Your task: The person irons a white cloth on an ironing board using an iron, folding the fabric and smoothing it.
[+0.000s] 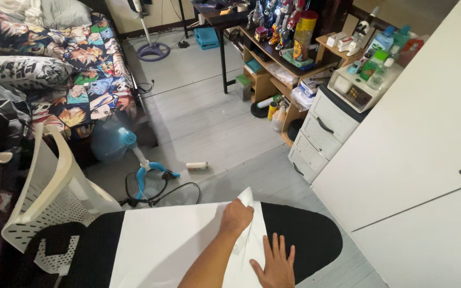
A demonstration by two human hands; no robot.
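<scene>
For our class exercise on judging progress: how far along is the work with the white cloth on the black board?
Done: the white cloth lies spread over the black board. In hand: the left hand pinches a raised edge of it, while the right hand presses flat beside it. Left: that lifted edge is not yet laid down, and the rest looks unfolded.

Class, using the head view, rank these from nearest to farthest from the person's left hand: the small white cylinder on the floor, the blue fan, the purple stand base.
From the left hand:
1. White cylinder, on the floor just beyond.
2. Blue fan, left, beside the bed.
3. Purple stand base, far back.
</scene>
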